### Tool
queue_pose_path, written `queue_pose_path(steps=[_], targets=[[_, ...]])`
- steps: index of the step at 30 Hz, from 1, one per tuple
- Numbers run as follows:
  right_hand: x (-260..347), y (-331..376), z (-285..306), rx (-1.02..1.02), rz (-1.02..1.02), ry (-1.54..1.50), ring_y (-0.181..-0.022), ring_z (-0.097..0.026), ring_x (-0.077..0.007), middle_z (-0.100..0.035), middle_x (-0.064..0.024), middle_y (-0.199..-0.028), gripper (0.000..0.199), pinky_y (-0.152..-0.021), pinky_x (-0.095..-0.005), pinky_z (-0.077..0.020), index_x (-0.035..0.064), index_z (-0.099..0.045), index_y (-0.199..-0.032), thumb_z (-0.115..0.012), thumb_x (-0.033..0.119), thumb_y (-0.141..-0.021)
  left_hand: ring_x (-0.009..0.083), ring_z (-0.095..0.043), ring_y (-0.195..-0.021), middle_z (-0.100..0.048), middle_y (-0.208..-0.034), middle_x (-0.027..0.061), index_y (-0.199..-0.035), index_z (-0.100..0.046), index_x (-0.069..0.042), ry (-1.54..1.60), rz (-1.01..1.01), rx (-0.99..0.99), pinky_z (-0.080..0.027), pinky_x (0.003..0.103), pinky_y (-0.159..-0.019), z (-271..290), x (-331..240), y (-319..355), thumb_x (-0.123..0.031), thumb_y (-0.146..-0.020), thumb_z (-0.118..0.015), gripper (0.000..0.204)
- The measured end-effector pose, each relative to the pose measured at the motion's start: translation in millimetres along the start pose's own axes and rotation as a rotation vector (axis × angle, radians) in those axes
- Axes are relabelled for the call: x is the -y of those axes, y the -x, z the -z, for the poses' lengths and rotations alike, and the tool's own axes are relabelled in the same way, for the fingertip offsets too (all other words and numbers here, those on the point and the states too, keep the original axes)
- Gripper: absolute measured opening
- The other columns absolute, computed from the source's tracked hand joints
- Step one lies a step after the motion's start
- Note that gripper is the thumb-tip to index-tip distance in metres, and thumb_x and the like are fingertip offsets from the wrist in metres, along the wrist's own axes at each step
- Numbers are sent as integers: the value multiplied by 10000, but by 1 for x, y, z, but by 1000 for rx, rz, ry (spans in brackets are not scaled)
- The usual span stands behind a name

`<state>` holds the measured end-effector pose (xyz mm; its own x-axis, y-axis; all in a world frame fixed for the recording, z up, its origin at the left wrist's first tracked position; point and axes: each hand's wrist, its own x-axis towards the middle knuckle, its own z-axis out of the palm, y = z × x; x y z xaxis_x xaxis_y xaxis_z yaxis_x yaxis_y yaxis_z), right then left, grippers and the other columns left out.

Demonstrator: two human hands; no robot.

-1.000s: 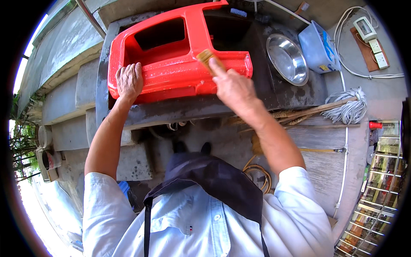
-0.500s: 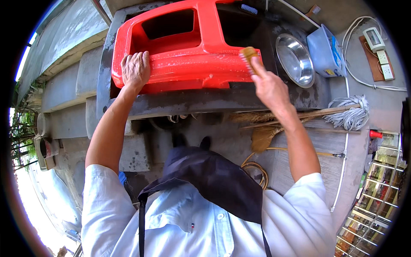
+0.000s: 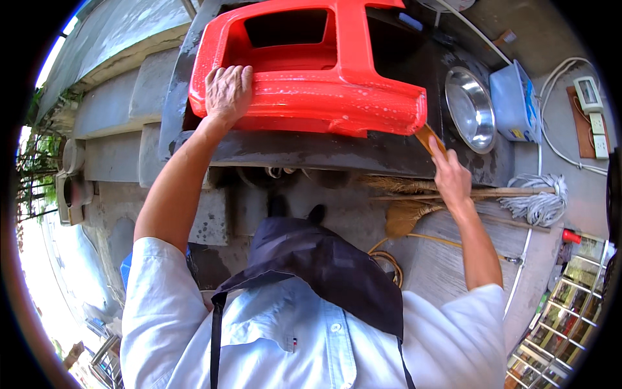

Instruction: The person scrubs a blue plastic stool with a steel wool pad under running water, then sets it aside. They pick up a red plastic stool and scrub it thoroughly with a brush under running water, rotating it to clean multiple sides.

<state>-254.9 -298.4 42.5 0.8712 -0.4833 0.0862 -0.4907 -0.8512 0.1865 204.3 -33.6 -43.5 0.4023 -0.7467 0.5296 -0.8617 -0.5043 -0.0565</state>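
Note:
A large red plastic shell (image 3: 304,100) with window-like openings lies on a dark, wet slab, white suds and drops along its near side. My left hand (image 3: 229,96) grips the shell's near wall at its left part, fingers hooked over the edge of the left opening. At the shell's right end, my right hand (image 3: 451,174) is closed round the wooden handle of a scrub brush (image 3: 427,137). Its bristle end is hidden behind the shell's right corner.
Right of the shell stand a steel basin (image 3: 470,110) and a pale blue plastic bin (image 3: 513,104). A blue brush (image 3: 410,21) lies at the back. Brooms (image 3: 405,219) and a grey mop (image 3: 536,200) lie below the slab's edge. Sockets (image 3: 597,123) hang on the right.
My right hand has carried the brush from the shell's near face down and round its right end, so the bristles are now hidden. My left hand keeps its hold. The whole view has turned slightly.

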Motion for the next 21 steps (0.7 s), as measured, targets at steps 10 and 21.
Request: queue_pose_path(steps=[10, 21], targets=[[73, 29, 20, 4, 175, -217, -668, -671, -314, -553, -107, -878, 693, -596, -434, -576, 285, -507, -1510, -644, 45, -875, 258, -639, -976, -689, -952, 46, -998, -666, -120, 55, 108, 57, -412, 438, -1012, 0, 3, 2, -279, -1048, -405, 310], [116, -79, 10, -142, 461, -72, -613, -667, -219, -545, -76, -807, 663, -562, -358, -593, 300, -557, -1463, -601, 31, -858, 272, -632, -1050, -681, -1109, 67, -1175, -646, -94, -14, 43, 182, -436, 446, -998, 11, 6, 5, -193, -995, -467, 273]])
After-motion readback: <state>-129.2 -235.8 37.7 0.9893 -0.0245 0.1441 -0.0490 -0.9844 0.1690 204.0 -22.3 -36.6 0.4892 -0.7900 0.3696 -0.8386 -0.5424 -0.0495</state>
